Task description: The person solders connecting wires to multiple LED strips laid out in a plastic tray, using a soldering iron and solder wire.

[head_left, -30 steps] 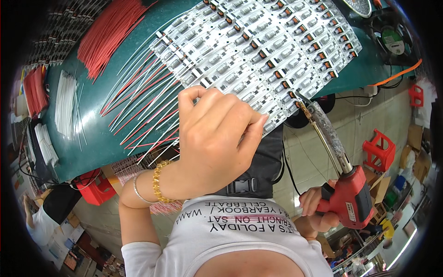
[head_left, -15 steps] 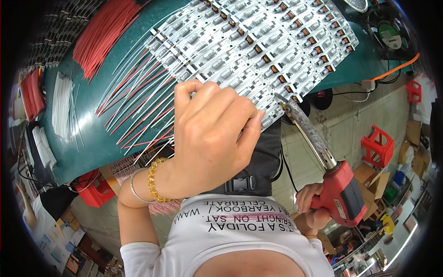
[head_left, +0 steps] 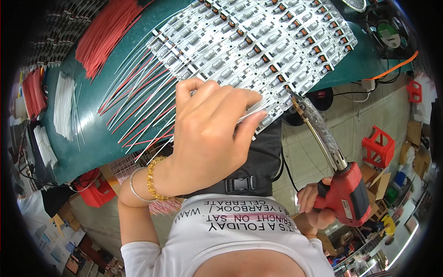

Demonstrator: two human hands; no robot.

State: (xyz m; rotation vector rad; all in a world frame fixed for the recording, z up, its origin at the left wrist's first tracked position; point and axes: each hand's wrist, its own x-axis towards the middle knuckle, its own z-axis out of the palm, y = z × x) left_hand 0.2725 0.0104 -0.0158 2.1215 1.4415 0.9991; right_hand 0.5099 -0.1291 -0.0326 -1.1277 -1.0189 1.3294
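Note:
My left hand (head_left: 210, 124) is curled over the near edge of a sheet of small white circuit boards (head_left: 263, 51). A thin white wire (head_left: 250, 111) runs between its thumb and forefinger, with its end over the boards. Red and white wires (head_left: 138, 106) fan out leftward from the sheet's left edge. My right hand (head_left: 316, 205) grips the red-and-black handle of a soldering gun (head_left: 346, 194). Its long metal barrel slants up left, and the tip is close to the sheet's near right edge; whether it touches a board cannot be told.
Bundles of red wire (head_left: 106, 37) and white wire (head_left: 64, 106) lie on the green tabletop (head_left: 92, 157). A round dark fan-like device (head_left: 388, 34) stands at the far right, with an orange cable (head_left: 392, 69) before it. Red stools (head_left: 378, 145) stand on the floor.
The soldering gun has shifted a little right, its tip moving up and right. My left thumb and forefinger have parted slightly, and the white wire between them now shows.

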